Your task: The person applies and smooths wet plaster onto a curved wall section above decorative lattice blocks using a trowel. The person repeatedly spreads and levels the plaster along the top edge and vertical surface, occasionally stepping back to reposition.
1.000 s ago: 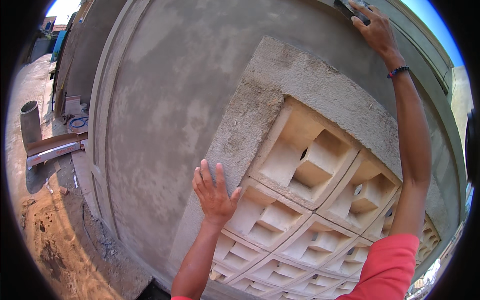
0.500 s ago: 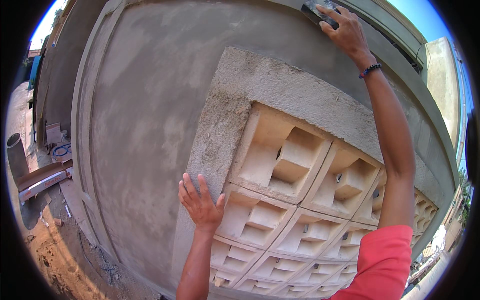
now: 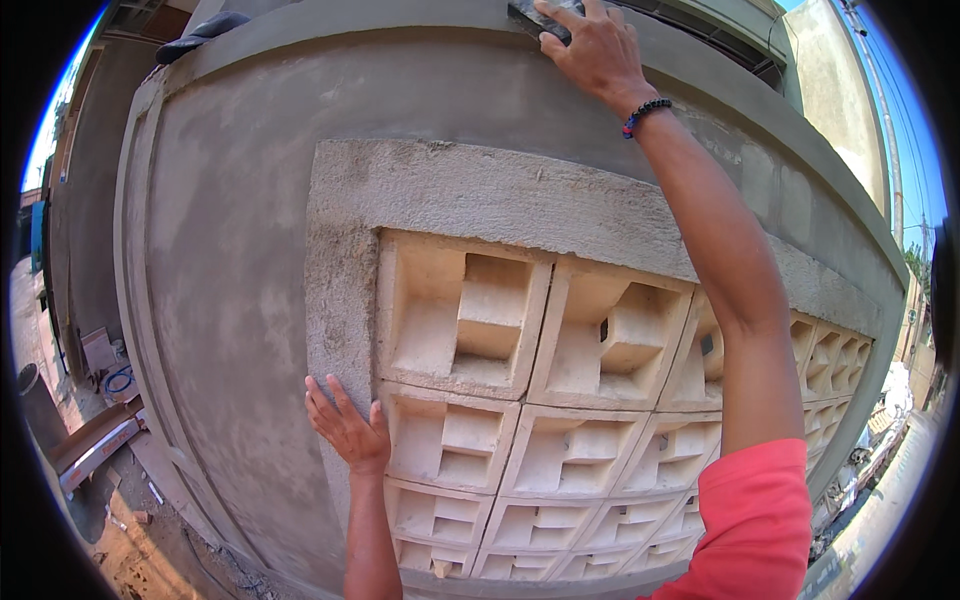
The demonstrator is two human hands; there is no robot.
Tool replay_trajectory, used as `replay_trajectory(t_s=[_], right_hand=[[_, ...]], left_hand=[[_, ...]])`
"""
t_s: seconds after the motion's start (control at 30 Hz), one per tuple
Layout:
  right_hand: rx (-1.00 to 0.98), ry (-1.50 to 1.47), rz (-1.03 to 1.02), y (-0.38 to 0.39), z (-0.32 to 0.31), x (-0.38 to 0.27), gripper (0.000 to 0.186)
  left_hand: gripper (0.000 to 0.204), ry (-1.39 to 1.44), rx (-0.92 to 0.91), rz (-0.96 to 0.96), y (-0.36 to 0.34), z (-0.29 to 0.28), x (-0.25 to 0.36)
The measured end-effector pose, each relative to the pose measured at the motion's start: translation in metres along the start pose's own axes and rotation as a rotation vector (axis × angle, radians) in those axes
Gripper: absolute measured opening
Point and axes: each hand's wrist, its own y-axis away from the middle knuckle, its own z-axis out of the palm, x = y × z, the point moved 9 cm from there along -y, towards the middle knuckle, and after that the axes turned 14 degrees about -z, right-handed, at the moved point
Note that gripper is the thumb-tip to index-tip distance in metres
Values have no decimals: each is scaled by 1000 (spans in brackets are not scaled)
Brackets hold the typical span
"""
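Sitting farther left in view than earlier: 1 right hand (image 3: 600, 55), clasping 1 dark block (image 3: 528, 15); I'm judging it light, stiff, best edge-held. 1 left hand (image 3: 353, 432): spreading, empty.

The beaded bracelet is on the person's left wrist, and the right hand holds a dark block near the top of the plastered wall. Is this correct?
Not quite: the head view shows the beaded bracelet on the wrist of the right hand, not the left hand. The right hand does hold a dark block near the top of the plastered wall.
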Motion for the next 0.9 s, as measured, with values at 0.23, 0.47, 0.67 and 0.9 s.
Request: replay_trajectory(t_s=[0.23,0.47,0.67,0.9], right_hand=[[-156,296,651,207,-83,283,48],[3,134,338,101,-31,162,45],[44,-34,-69,131,-55,157,45],[-12,267,474,169,-67,283,46]], left_hand=[[68,-17,26,-4,6,7,7],[69,-34,42,25,5,7,6],[70,-41,46,11,4,-1,2],[70,4,36,19,13,17,16]])
